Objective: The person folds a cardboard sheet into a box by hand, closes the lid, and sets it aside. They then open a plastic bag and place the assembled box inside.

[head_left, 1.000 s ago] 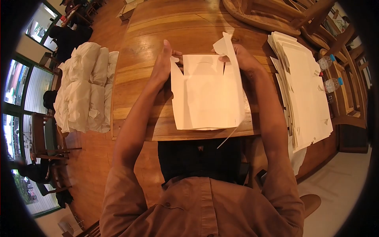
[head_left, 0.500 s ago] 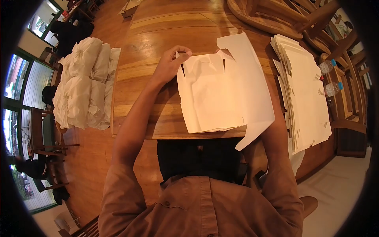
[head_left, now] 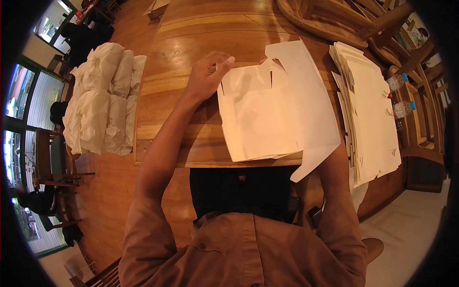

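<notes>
A pale paperboard box (head_left: 260, 117), partly folded, lies near the table's front edge, with slits along its far side. Its wide right flap (head_left: 313, 100) stands up over my right forearm. My left hand (head_left: 209, 76) is just off the box's far left corner, thumb stretched out and apart from the blurred fingers, nothing visible between them. Behind the flap my right hand is almost wholly hidden; only what looks like a fingertip (head_left: 264, 60) shows at the box's far edge. Whether it grips the board cannot be seen.
A stack of flat paperboard blanks (head_left: 370, 115) lies to the right, beside two water bottles (head_left: 403, 109). White wrapped bundles (head_left: 98, 100) are piled off the table's left side. Upturned wooden chairs (head_left: 330, 21) occupy the far right. A person in dark clothes (head_left: 83, 40) is at far left.
The box and its flap have shifted slightly right. My left thumb and fingers, at the far left corner before, have come away from it. My right hand stays hidden.
</notes>
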Motion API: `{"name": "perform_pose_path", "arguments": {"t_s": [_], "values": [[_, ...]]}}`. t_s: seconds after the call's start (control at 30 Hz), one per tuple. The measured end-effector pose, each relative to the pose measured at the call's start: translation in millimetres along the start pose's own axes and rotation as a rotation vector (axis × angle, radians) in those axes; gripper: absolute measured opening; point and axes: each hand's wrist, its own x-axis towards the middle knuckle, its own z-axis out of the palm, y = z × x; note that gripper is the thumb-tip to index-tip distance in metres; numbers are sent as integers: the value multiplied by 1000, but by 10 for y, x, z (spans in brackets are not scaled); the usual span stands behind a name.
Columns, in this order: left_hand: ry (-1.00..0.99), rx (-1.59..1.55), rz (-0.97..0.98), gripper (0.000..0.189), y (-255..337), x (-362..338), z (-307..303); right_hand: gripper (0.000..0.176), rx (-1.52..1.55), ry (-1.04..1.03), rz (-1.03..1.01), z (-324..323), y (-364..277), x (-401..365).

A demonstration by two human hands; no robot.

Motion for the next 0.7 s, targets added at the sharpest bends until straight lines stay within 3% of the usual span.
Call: {"name": "perform_pose_path", "arguments": {"t_s": [0.03,0.17,0.23,0.27,0.33,0.43,0.63,0.7], "values": [[35,126,167,30,15,3,-8,26,-13,6,-2,-2,11,3],[72,142,354,38,184,-11,-89,25,-51,23,7,-27,66,32],[-72,-15,503,52,237,-8,-128,25,-64,30,14,-56,99,57],[-74,-17,504,52,262,-29,-117,25,-63,32,15,-70,120,63],[-79,344,458,73,413,-101,-64,25,-61,43,26,-102,159,17],[-49,520,391,77,431,-137,-3,26,-55,-14,-55,-85,104,-49],[-62,400,135,89,335,-141,-5,29,175,1,73,8,-105,-157],[-45,354,146,85,295,-141,0,29,184,9,81,26,-79,-168]]}}
